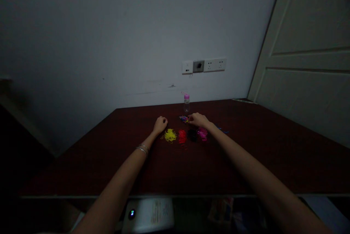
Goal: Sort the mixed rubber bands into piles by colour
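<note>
A dark red wooden table (191,172) fills the lower view; on a clock centred between the hands, the right hand (199,120) lies at 3, fingertips bunched at the mixed-colour pile, and the left hand (160,124) at 9, fingers curled, near the yellow pile; I cannot tell whether either pinches anything. A pink-capped clear bottle (186,105) stands past 12. Elastic-band piles follow: yellow (170,135) at 7, pink (202,133) at 4, black (192,135) at 5, red (182,136) at 6, and the mixed-colour pile (183,119) near the centre.

yellow pile (170,135), red pile (182,136), probably black pile (192,135), magenta pile (202,133), multicoloured pile (184,119), pink-capped bottle (186,104) by far edge of dark-red tabletop (191,172)
</note>
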Available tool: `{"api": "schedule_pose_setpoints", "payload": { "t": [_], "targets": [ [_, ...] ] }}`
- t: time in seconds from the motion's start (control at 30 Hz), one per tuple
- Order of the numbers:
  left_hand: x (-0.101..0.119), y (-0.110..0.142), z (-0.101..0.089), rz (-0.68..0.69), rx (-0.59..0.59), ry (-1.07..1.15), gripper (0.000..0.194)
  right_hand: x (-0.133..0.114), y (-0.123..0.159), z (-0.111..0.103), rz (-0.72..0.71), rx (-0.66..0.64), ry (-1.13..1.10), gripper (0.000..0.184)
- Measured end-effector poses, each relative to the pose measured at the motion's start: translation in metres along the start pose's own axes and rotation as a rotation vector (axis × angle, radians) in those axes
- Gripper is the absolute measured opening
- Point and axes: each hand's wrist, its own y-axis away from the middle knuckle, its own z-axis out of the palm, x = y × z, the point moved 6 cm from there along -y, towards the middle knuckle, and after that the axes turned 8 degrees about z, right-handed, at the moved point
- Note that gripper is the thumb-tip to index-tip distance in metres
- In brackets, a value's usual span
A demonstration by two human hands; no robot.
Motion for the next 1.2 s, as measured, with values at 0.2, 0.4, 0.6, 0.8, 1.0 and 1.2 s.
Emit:
{"api": "schedule_pose_setpoints", "payload": {
  "t": [0.2, 0.4, 0.6, 0.8, 1.0, 1.2],
  "targets": [
    [-0.003, -0.001, 0.003, 0.013, 0.011, 0.027, 0.025, -0.006, -0.009, 0.013, 0.027, 0.001, 0.032, 0.030],
    [-0.002, -0.001, 0.002, 0.009, 0.018, 0.034, 0.024, -0.014, -0.008, 0.014, -0.006, 0.020, 0.055, 0.026],
    [0.001, 0.000, -0.001, 0.008, 0.012, 0.038, 0.024, -0.020, -0.005, 0.012, -0.037, 0.043, 0.078, 0.027],
    [0.002, 0.001, -0.002, -0.001, 0.004, 0.032, 0.023, -0.021, -0.003, 0.010, -0.036, 0.063, 0.084, 0.025],
    [0.004, 0.001, -0.004, -0.001, -0.002, 0.025, 0.023, -0.022, -0.007, 0.012, -0.067, 0.036, 0.101, 0.023],
    [0.003, 0.001, -0.003, 0.002, 0.010, 0.031, 0.023, -0.024, -0.008, 0.014, -0.081, 0.063, 0.107, 0.024]
  ]
}}
